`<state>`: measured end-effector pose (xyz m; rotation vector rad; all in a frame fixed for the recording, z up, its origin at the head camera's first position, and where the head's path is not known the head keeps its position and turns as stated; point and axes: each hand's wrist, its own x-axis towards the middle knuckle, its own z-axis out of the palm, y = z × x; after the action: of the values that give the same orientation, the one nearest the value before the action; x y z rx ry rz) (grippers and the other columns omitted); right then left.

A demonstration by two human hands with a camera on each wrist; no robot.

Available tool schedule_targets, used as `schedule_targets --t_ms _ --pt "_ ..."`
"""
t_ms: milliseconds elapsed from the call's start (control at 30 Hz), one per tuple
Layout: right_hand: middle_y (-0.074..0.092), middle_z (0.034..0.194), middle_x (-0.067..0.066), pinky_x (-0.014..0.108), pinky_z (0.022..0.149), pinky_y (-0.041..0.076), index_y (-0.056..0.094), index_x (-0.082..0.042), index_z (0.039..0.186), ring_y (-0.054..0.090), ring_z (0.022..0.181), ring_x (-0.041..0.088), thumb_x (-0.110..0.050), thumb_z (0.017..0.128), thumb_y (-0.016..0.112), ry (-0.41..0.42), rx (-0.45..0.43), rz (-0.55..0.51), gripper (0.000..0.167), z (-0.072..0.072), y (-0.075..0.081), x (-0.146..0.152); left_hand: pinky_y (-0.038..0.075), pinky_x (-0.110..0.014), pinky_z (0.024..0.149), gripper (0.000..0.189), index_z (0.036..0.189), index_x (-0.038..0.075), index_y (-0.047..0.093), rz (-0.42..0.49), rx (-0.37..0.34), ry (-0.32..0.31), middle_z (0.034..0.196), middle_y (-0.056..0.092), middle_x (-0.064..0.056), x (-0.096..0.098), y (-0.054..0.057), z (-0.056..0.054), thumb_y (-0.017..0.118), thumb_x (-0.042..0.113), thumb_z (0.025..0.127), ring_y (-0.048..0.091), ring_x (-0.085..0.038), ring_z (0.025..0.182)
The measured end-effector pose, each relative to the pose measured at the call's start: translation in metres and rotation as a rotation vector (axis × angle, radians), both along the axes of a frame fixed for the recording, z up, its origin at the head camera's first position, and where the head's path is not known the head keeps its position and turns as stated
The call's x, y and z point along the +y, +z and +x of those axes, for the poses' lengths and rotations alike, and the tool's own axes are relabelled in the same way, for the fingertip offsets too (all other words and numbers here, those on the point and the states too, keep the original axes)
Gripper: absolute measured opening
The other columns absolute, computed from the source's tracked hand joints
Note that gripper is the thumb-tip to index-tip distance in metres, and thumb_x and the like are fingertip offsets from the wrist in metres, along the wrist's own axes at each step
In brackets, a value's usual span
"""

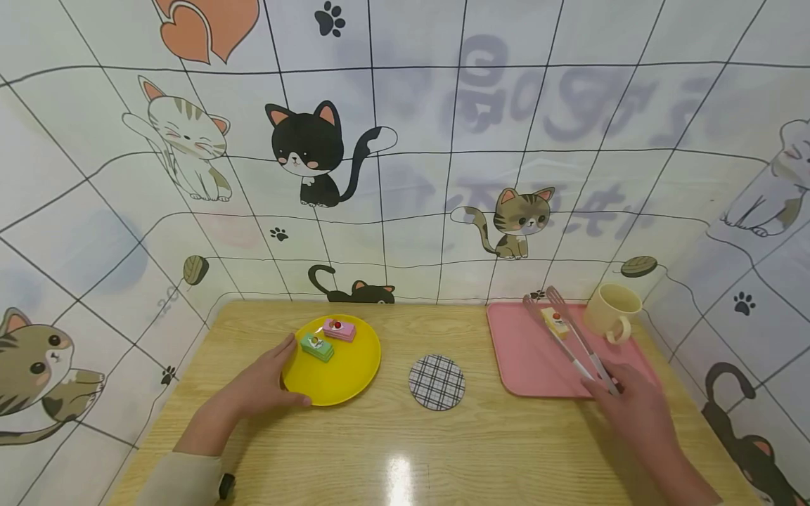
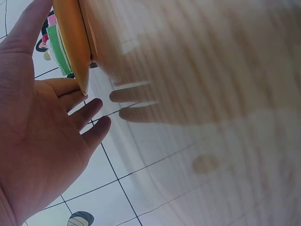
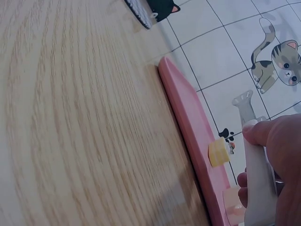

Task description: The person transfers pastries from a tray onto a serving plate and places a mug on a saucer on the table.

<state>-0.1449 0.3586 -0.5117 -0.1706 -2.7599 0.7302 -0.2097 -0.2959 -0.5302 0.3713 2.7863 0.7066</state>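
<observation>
Basically, nearest is the wood table [image 1: 354, 450], w/ a pale sleeve [image 1: 183, 478] & dark wristband [image 1: 226, 485] on the near L side of the round checked coaster [image 1: 436, 382]. R hand [image 1: 633, 407], well R of the coaster & a bit nearer, pinches the tongs [image 3: 257, 183] b/w thumb & fingers. L hand [image 1: 266, 379], well L of the coaster, is spread at a plate's rim, fingers mostly straight, thumb by the near edge. That yellow plate [image 1: 335, 376] sits just L of the coaster; on it, 2 toy cakes: 1 green [image 1: 316, 347], 1 pink [image 1: 339, 329], the pink 1 slightly farther back & nearer the coaster side. R of the coaster, the pink tray [image 1: 519, 351] holds a yellow cake [image 1: 555, 323], beyond coaster level, b/w the tongs' 2 arms in the head view; can't tell if they touch it. Far R of the coaster, a cream mug [image 1: 604, 309] stands upright at the tray's back corner. Behind everything: cat-print wall [image 1: 411, 176].
</observation>
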Motion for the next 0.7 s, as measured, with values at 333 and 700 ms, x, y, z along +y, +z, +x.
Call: schedule_targets --t_ms 333,700 --pt "0.064 0.086 0.007 0.033 0.058 0.041 0.072 0.009 0.135 0.053 0.074 0.024 -0.029 0.100 0.085 0.001 -0.043 0.025 0.053 0.003 -0.003 0.014 0.026 -0.066 0.130 0.134 0.173 -0.002 0.026 -0.003 0.007 0.003 0.183 0.018 -0.022 0.000 0.000 0.000 0.093 0.067 0.079 0.024 -0.051 0.164" --pt "0.071 0.093 0.012 0.035 0.058 0.042 0.068 0.011 0.137 0.054 0.076 0.024 -0.031 0.102 0.084 -0.026 -0.179 0.025 0.058 0.005 -0.007 0.027 0.027 -0.067 0.130 0.135 0.173 -0.003 0.026 -0.013 0.000 0.000 0.182 0.019 -0.023 0.003 0.002 0.000 0.093 0.066 0.079 0.025 -0.052 0.163"
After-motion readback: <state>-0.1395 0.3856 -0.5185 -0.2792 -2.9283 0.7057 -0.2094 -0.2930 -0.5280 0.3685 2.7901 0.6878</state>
